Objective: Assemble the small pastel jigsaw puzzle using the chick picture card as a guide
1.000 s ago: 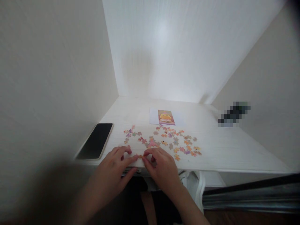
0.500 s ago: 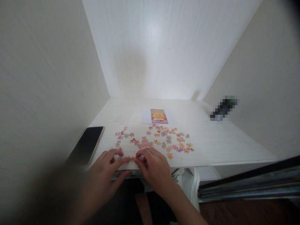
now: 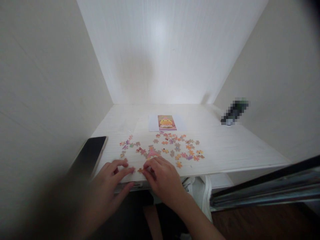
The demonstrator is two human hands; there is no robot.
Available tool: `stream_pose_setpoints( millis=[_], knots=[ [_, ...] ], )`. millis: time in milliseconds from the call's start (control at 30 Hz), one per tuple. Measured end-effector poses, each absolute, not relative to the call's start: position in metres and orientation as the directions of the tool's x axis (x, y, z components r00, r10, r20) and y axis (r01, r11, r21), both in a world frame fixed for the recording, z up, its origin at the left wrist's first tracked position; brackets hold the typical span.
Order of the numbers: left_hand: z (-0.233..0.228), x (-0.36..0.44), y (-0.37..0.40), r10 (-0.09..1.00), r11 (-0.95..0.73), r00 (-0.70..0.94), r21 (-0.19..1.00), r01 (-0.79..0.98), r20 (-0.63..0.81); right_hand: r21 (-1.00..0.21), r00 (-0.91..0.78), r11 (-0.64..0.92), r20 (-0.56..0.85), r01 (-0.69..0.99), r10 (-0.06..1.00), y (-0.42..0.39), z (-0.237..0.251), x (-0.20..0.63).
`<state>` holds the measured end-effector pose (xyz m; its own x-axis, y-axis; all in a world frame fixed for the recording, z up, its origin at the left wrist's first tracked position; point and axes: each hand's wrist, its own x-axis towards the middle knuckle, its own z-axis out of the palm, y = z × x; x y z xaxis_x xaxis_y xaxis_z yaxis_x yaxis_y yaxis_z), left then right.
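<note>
My right hand (image 3: 163, 175) is at the desk's front edge, thumb and forefinger pinching a small orange-brown puzzle piece (image 3: 140, 170). To its left, my left hand (image 3: 113, 178) has its fingers apart and holds nothing, its fingertips a short way from that piece. Another puzzle piece (image 3: 125, 160) lies by the left forefinger. Just beyond the right hand lies a partly joined pink cluster of puzzle pieces (image 3: 152, 153), its near side covered by the fingers. Several loose pieces in orange, pink, purple and brown spread to the right, such as a yellow-orange piece (image 3: 179, 164).
A picture card (image 3: 167, 122) of a yellow figure lies behind the pieces on the white desk (image 3: 225, 150). A phone (image 3: 91, 151) rests at the left, along the side wall. A pixelated dark object (image 3: 234, 112) stands at the right. White cloth (image 3: 201, 190) hangs below the front edge.
My left fingers have come away from the small piece, leaving a gap, while my right hand stays at it. The whole view has shifted slightly.
</note>
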<state>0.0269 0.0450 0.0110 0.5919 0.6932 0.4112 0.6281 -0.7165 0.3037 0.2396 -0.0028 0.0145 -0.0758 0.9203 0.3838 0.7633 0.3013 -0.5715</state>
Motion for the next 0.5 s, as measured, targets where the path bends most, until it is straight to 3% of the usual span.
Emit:
stream_pose_setpoints(
  millis=[400, 500],
  knots=[
    [0.016, 0.03, 0.04, 0.711, -0.702, 0.593, 0.328, 0.632, 0.378, -0.622, -0.058, 0.275, 0.346, 0.733, 0.936, -0.014, 0.028, 0.26],
    [0.022, 0.031, 0.039, 0.719, -0.695, 0.609, 0.33, 0.639, 0.335, -0.574, -0.027, 0.27, 0.395, 0.773, 0.918, 0.0, 0.039, 0.281]
  ],
)
